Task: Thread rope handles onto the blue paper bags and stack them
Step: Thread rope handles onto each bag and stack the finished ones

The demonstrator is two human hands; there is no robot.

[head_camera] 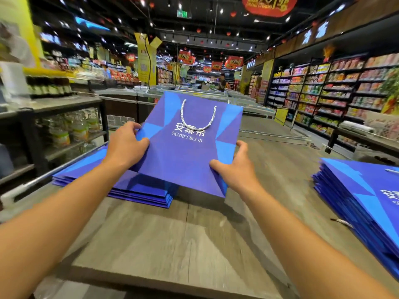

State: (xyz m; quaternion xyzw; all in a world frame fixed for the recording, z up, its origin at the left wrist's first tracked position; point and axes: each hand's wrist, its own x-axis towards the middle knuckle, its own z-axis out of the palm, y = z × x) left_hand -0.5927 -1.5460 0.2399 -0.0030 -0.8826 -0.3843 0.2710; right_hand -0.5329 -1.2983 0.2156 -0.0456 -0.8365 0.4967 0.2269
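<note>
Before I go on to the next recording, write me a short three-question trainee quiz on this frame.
1. True or false: both hands grip the raised blue bag, the left hand on one side edge and the right hand on the other.
2. Which colour is the rope handle lying on the bag's face? A) red B) white C) black
3. Fill in: flat blue bags lie in ___ stacks on the wooden table, the left stack and the right stack.

Key: 1 true; 2 B; 3 two
</note>
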